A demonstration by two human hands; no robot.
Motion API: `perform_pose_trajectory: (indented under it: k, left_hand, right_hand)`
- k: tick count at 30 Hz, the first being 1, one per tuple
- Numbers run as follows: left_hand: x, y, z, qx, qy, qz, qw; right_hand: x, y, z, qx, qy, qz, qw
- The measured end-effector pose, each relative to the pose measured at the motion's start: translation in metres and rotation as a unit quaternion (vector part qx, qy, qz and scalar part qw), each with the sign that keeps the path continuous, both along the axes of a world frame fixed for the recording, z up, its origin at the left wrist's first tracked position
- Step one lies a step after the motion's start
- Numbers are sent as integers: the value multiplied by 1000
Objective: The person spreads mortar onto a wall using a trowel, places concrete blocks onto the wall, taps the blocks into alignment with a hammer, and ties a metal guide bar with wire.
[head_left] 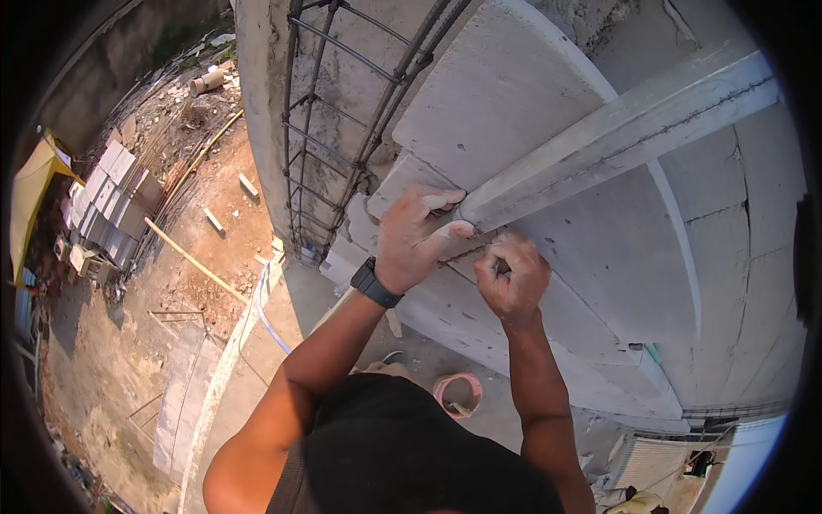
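My left hand (415, 240), with a dark watch (375, 283) on the wrist, is at the near end of a long grey bar (616, 141). Its thumb and fingers close about that end. The bar slants up to the right in front of the wall and has a dark, rough line along its side. Just below the bar's end, my right hand (514, 276) is curled closed against the wall; whatever its fingers hold is hidden. Large pale grey blocks (599, 257) make up the wall behind both hands, with joints between them.
A steel rebar cage (342, 111) stands left of the blocks beside a concrete edge (261, 111). Below is a pinkish bucket (458, 396). On the ground at left are stacked pale blocks (111, 197), a timber pole (195, 259) and a yellow cover (38, 193).
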State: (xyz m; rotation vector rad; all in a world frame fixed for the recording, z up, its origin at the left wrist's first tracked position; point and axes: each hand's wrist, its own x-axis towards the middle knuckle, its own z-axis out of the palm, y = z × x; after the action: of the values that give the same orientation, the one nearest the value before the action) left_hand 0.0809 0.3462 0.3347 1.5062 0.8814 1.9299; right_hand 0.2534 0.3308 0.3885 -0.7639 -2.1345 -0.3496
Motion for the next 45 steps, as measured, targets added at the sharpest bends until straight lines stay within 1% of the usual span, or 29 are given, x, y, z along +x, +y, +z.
perform_pose_trajectory:
  k: [3, 5, 9, 11, 12, 14, 15, 17, 21, 24, 26, 28, 30, 32, 33, 35, 37, 39, 41, 42, 43, 44, 45]
  left_hand:
    - [-1, 2, -1, 3, 1, -1, 1000]
    - [-2, 3, -5, 18, 29, 15, 999]
    - [-6, -2, 6, 42, 49, 29, 997]
    - [-6, -2, 7, 69, 71, 82, 992]
    - [-6, -3, 7, 71, 75, 80, 991]
    - [-6, -4, 9, 90, 108, 120, 983]
    - [-7, -2, 7, 92, 113, 119, 982]
    - [-8, 0, 2, 122, 123, 132, 976]
    - [-7, -3, 6, 123, 142, 136, 973]
    - [-6, -5, 7, 98, 139, 136, 976]
    - [-5, -4, 5, 78, 115, 139, 980]
    - [-5, -6, 7, 67, 109, 126, 984]
    - [-3, -8, 8, 59, 102, 113, 987]
    - [-2, -11, 7, 41, 44, 73, 996]
    - [-2, -11, 4, 44, 47, 71, 995]
    - [-4, -10, -5, 10, -31, 20, 999]
    - [-7, -14, 0, 20, -14, 37, 999]
    - [-16, -14, -1, 34, 73, 62, 995]
    - [-7, -28, 26, 15, 63, 68, 996]
    - [-6, -31, 34, -53, 19, 67, 996]
    - [-5, -33, 44, -121, -25, 67, 990]
    - [-3, -34, 57, -140, -79, 48, 986]
    - [-7, -29, 59, -137, -77, 49, 986]
  right_hand:
    - [-8, -9, 14, -20, -6, -18, 1000]
    - [-12, -12, 20, -23, -4, -17, 1000]
    - [-18, -11, 27, -32, -16, -10, 999]
    - [-20, -13, 32, -79, -34, 6, 996]
    - [-18, -12, 32, -78, -29, 5, 997]
    - [-15, -10, 32, -70, -39, 6, 997]
    - [-14, -8, 29, -69, -35, 5, 997]
    - [-11, -4, 20, -18, -9, -10, 1000]
    - [-5, -1, 11, -2, 22, -5, 1000]
    - [2, -5, 13, 5, 18, -39, 999]
    - [1, -11, 27, 14, 37, -5, 999]
    - [-7, -23, 41, 23, 44, -4, 999]
    - [-18, -30, 39, 34, 48, -2, 998]
    - [-32, -35, 30, 10, 91, 40, 995]
    - [-38, -41, 27, 13, 94, 38, 995]
    - [-50, -51, 20, -95, 115, 66, 987]
    - [-64, -55, 23, -88, 115, 74, 987]
    - [-79, -55, 24, -83, 117, 81, 986]
    - [-89, -55, 26, -118, 60, 70, 989]
    - [-93, -55, 28, -134, 35, 66, 988]
    - [-94, -57, 33, -133, 38, 66, 988]
    - [-95, -58, 39, -125, 52, 71, 988]
    - [-96, -58, 42, -116, 66, 76, 988]
